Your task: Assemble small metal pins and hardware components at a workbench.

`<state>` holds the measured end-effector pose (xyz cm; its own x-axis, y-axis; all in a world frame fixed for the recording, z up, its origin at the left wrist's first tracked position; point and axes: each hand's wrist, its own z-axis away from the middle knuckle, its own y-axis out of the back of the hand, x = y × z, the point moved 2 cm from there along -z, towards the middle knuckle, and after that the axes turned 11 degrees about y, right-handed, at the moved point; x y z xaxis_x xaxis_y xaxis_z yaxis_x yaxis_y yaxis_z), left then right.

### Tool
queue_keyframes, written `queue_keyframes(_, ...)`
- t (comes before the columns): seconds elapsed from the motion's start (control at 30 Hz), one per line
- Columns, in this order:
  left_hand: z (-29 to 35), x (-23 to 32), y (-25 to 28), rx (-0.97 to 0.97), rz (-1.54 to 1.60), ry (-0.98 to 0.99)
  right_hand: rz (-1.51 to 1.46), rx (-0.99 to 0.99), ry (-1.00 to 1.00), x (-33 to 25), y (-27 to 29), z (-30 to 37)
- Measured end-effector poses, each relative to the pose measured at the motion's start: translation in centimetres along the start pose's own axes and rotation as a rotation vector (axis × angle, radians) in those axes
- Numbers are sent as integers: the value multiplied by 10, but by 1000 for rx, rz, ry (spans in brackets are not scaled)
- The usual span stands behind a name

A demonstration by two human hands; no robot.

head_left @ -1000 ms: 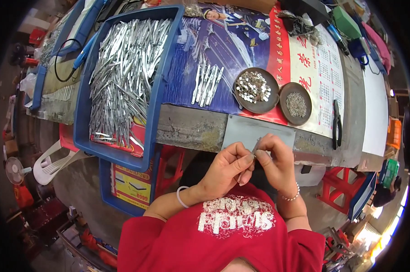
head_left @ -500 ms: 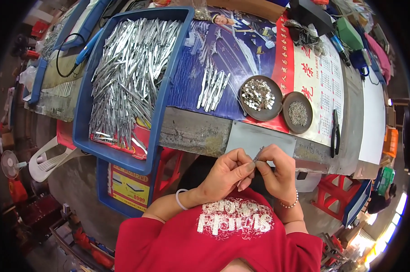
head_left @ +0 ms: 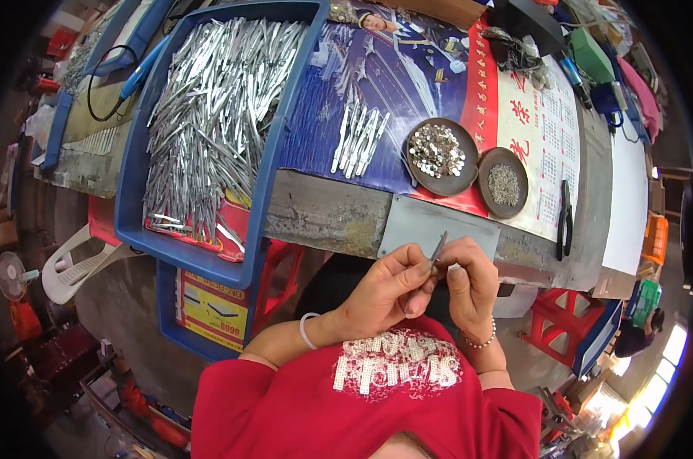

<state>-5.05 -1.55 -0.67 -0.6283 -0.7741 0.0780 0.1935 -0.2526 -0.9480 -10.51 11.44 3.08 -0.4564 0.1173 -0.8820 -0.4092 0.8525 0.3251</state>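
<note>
In front of my chest, my left hand [head_left: 392, 284] pinches a slim grey metal strip [head_left: 440, 246] between thumb and fingers, its narrow end pointing up and away. My right hand [head_left: 472, 279] is curled right beside it, fingertips close against the strip; whether something small sits in them is hidden. Beyond the hands, a grey metal plate [head_left: 407, 224] lies at the table edge. Past it stand a brown dish of small shiny discs [head_left: 436, 151] and a smaller dish of tiny metal pieces [head_left: 504, 186]. Several loose strips [head_left: 359, 141] lie side by side on the poster.
A big blue tray [head_left: 260, 222] heaped with metal strips [head_left: 216, 107] fills the table's left side. Black-handled pliers [head_left: 564, 220] lie at the right. A blue pen-shaped tool [head_left: 141, 70] with a black cord is beyond the tray. Red stools [head_left: 558, 329] stand below the table.
The strip now stands up visibly from my left fingers. My right thumb has drawn back from the pinch and its fingers curl lower. The whole view has shifted slightly.
</note>
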Motion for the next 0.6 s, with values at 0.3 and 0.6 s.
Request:
queue_keyframes(0.3,1,-1,-2,17,-107,-25,-123,46,-89,13,-5,9)
queue_keyframes(0.6,5,-4,1,93,-314,-37,-585,-120,-227,28,5,4)
